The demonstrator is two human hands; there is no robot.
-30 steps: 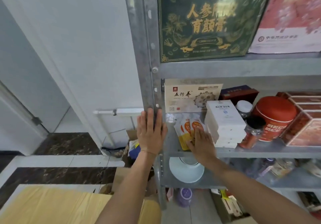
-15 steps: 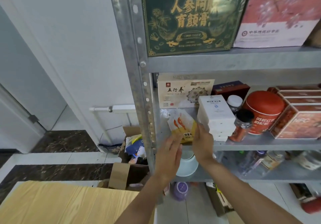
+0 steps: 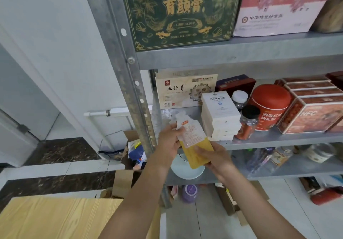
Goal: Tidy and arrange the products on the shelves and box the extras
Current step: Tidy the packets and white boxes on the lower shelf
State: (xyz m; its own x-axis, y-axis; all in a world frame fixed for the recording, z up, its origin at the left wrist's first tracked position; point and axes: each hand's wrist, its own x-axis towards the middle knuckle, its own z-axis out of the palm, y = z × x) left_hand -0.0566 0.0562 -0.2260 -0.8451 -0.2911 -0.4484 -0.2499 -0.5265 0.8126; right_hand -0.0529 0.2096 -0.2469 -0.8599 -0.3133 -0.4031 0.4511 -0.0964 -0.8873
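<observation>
**Desk:** What does the frame show, left to right?

**Photographer:** An open carton point(image 3: 136, 151) of loose items sits on the floor beside the steel post point(image 3: 133, 94). Next comes the left hand point(image 3: 169, 140), with thumb and fingers pinching the upper left edge of a yellow pouch point(image 3: 193, 140). The right hand point(image 3: 215, 157) is curled round the pouch's lower end, fingers across its face. Further right, a stack of white boxes point(image 3: 220, 116) stands on the middle shelf point(image 3: 278, 139).

**Desk:** So where is the pouch itself?

**Photographer:** Off the shelf, in the air just in front of its lip and held between both hands. It may be more than one pouch pressed together; I cannot tell.

**Desk:** And how does it lie?

**Photographer:** The long axis is tilted, with the clear top end at 11 o'clock and the yellow base at 5 o'clock. The left hand has the top and the right hand has the base.

**Desk:** What does the next move depend on?

**Photographer:** On direction, as I judge it. The bare shelf patch lies at 12 o'clock from the pouch, left of the white stack, which is at 2 o'clock. The carton lies at 8 o'clock, on the left hand's side. If the pouch is shelved, it goes forward top first. If it is an extra, it swings down and left.
</observation>
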